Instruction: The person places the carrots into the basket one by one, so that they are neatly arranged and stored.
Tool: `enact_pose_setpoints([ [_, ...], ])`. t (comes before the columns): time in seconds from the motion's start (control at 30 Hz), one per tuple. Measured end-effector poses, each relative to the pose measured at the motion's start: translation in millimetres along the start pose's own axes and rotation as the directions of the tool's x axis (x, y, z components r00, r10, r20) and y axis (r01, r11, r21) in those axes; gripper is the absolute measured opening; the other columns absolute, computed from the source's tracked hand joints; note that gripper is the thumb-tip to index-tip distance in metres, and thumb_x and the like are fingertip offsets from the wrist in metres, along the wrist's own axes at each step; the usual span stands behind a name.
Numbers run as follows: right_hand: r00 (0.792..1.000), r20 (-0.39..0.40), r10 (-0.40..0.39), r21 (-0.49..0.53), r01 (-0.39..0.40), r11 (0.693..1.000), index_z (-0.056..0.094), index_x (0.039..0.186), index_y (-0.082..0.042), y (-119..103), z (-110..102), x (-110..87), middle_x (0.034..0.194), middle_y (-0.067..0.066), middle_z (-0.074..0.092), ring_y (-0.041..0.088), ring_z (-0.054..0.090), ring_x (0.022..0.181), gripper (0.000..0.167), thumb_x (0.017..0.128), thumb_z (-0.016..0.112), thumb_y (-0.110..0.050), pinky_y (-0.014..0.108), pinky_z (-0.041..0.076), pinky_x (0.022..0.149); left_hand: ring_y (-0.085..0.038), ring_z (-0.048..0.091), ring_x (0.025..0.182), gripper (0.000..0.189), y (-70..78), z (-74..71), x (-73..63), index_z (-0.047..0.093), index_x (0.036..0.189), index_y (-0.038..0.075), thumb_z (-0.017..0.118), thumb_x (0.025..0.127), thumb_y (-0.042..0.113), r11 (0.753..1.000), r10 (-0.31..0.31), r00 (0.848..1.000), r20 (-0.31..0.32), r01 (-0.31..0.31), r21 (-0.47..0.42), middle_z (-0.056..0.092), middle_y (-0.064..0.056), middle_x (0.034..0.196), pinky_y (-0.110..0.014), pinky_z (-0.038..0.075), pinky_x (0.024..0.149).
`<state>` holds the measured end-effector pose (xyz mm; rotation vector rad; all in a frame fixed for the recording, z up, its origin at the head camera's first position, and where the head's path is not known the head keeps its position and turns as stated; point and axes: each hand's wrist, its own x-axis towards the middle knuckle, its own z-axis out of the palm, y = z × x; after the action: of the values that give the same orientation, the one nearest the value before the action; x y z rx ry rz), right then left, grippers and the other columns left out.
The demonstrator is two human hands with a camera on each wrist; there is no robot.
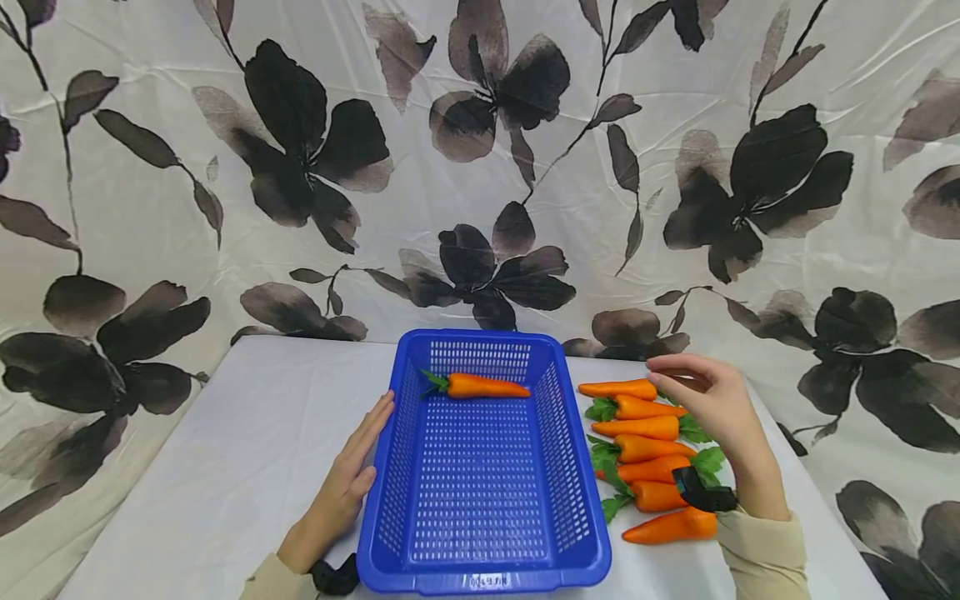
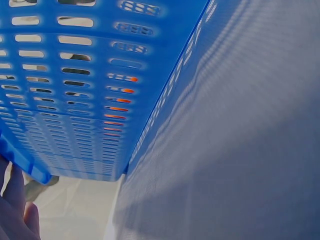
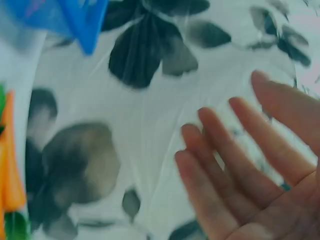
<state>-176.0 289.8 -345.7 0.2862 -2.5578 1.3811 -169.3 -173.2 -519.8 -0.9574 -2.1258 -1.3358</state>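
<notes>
A blue perforated plastic basket [image 1: 480, 500] stands on the white-covered table. Inside it, near the far end, lies one orange carrot [image 1: 487, 386] with its green top to the left. My left hand [image 1: 345, 483] rests its straight fingers against the basket's left rim. To the right of the basket several carrots lie in a column, their tops facing alternate sides. Over the far end of that column, beside the farthest carrot [image 1: 618, 389], hovers my right hand [image 1: 720, 408]. Its fingers are loosely bent and hold nothing, as the right wrist view also shows.
Behind the table [image 1: 195, 467] hangs a white cloth [image 1: 615, 225] with dark flower prints. The nearest carrot [image 1: 671, 527] lies below my right wrist. Black wrist straps [image 1: 705, 490] sit at both cuffs.
</notes>
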Motion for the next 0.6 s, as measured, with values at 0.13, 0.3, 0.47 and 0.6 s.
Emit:
enact_pose_setpoints([
  [0.13, 0.998, -0.054, -0.014, 0.009, 0.014, 1.0, 0.069, 0.118, 0.001, 22.0, -17.5, -23.0, 0.109, -0.002, 0.071, 0.004, 0.067, 0.096, 0.028, 0.094, 0.07, -0.014, 0.015, 0.052, 0.082, -0.035, 0.016, 0.15, 0.064, -0.1, -0.3, 0.4, 0.028, 0.153, -0.004, 0.031, 0.105, 0.038, 1.0, 0.01, 1.0, -0.003, -0.01, -0.004, 0.023, -0.024, 0.16, -0.029, 0.008, 0.12],
  [0.3, 0.997, -0.079, -0.009, -0.015, 0.008, 1.0, 0.069, 0.115, 0.005, 52.6, -31.5, -51.7, 0.105, -0.005, 0.073, 0.003, 0.067, 0.095, 0.025, 0.092, 0.07, -0.005, 0.014, 0.051, 0.082, -0.035, 0.016, 0.15, 0.064, -0.4, 0.2, 0.8, 0.029, 0.152, -0.006, 0.031, 0.105, 0.037, 1.0, 0.022, 1.0, -0.008, -0.023, -0.007, 0.024, -0.025, 0.159, -0.03, 0.008, 0.121],
  [0.47, 0.998, -0.06, 0.028, -0.014, -0.028, 0.999, 0.068, 0.113, 0.009, 82.4, -36.9, -78.6, 0.102, -0.006, 0.074, 0.0, 0.067, 0.093, 0.024, 0.091, 0.069, 0.001, 0.013, 0.052, 0.079, -0.036, 0.017, 0.15, 0.064, 0.3, 0.7, 0.7, 0.029, 0.152, -0.006, 0.031, 0.105, 0.037, 1.0, 0.023, 1.0, -0.006, -0.023, -0.008, 0.024, -0.025, 0.159, -0.029, 0.008, 0.12],
  [0.6, 0.993, -0.048, 0.108, -0.064, -0.111, 0.992, 0.069, 0.11, 0.007, 102.0, -35.9, -96.0, 0.1, 0.001, 0.075, -0.002, 0.064, 0.092, 0.023, 0.091, 0.07, -0.005, 0.009, 0.048, 0.08, -0.038, 0.017, 0.149, 0.063, 0.4, 0.5, 0.6, 0.029, 0.152, -0.005, 0.031, 0.105, 0.037, 1.0, 0.019, 1.0, -0.005, -0.019, -0.004, 0.023, -0.025, 0.16, -0.03, 0.008, 0.121],
])
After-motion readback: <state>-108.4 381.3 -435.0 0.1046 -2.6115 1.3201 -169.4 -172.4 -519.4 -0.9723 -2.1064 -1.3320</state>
